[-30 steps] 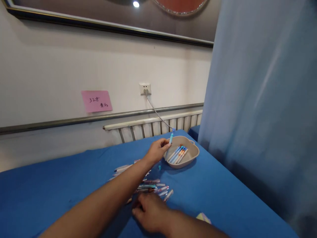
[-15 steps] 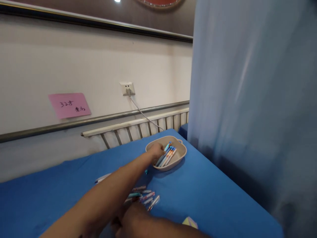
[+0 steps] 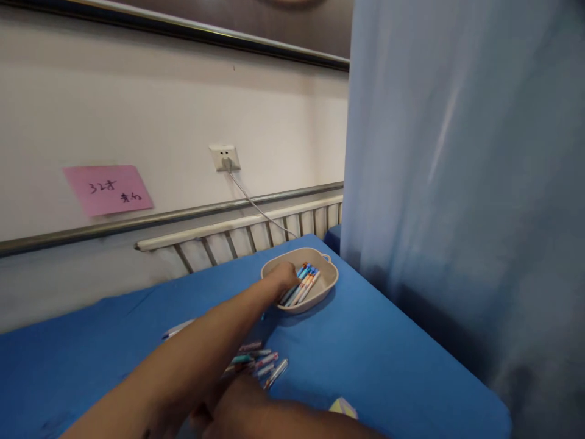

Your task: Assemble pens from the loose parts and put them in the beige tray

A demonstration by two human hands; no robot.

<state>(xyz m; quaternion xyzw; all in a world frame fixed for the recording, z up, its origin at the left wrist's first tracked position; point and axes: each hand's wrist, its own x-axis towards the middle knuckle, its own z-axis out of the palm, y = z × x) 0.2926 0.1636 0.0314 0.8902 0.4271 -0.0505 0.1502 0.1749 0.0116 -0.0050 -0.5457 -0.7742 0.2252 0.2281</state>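
My left hand [image 3: 284,277] reaches into the left side of a beige basket [image 3: 329,281], its fingers curled down beside a row of pens [image 3: 305,288] with blue and orange tops. Whatever those fingers hold is hidden. Low in the picture, my right hand [image 3: 240,399] is dark and blurred, partly behind the left forearm, and its fingers cannot be made out. Just beyond it lies a loose pile of several pens [image 3: 265,363] on the blue cloth. Another pale pen [image 3: 176,330] shows past the left forearm.
A blue-covered table [image 3: 365,347] carries everything. Near its front edge sits a small yellow and white object [image 3: 343,407]. Behind are a white railing [image 3: 210,230], a socket with a cable [image 3: 225,158] and a pink note [image 3: 109,190]. A blue curtain [image 3: 448,152] hangs at the right.
The whole view has shifted slightly. My left hand stays at the basket, now lower against the pens, and the blue pen beside its fingers lies closer to the row. My right hand remains by the pile.
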